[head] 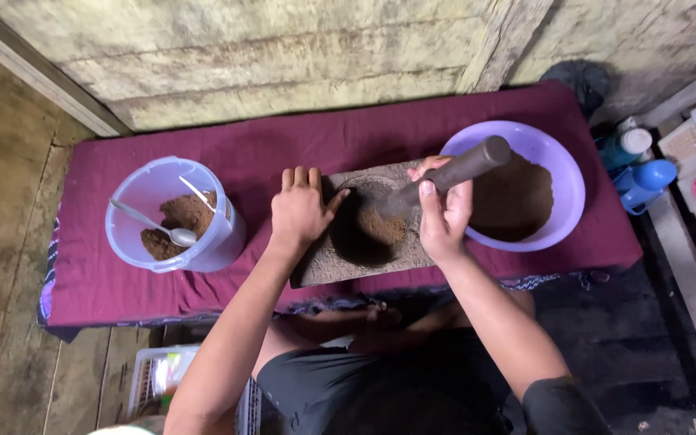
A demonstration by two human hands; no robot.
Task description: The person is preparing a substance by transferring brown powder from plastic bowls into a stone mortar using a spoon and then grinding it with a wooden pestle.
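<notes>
powder, brown, sat in a clear tub (172, 214) with a metal spoon (155, 225) at the left of the maroon cloth (283, 153). the left hand (300, 211) lay flat, fingers together, on the stone mortar (362, 229), steadying it. the right hand (445, 208) was closed around the dark pestle (451, 173), its tip in the powder within the hollow. a purple bowl (525, 184) of powder stood touching the slab's right. a hard or slanted stroke could likely flick powder onto the cloth.
</notes>
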